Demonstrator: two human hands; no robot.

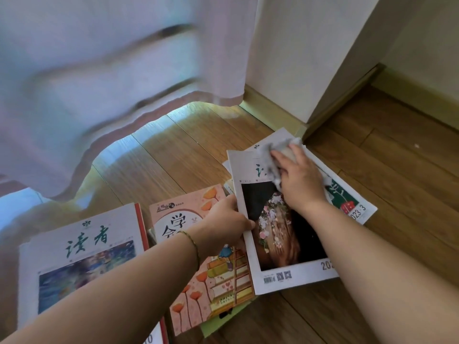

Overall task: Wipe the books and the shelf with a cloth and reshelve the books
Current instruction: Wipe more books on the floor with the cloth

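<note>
Now the right hand (301, 181) presses a grey cloth (274, 158) flat on a magazine (280, 234). The left hand (227, 219) pinches its edge. Next, I think, wipe down the cover.

Your left hand (227, 220) is reaching forward with a bare forearm, its fingers and thumb pinching closed. Your right hand (299, 178) is stretching farther ahead, palm down, fingers pressing flat, with the wrist slightly bent.

The person's arms were bare, with no sleeves showing. A thin green and gold string bracelet (192, 244) went around the left wrist. The left hand (228, 220) and the right hand (301, 180) wore no rings or gloves.
</note>
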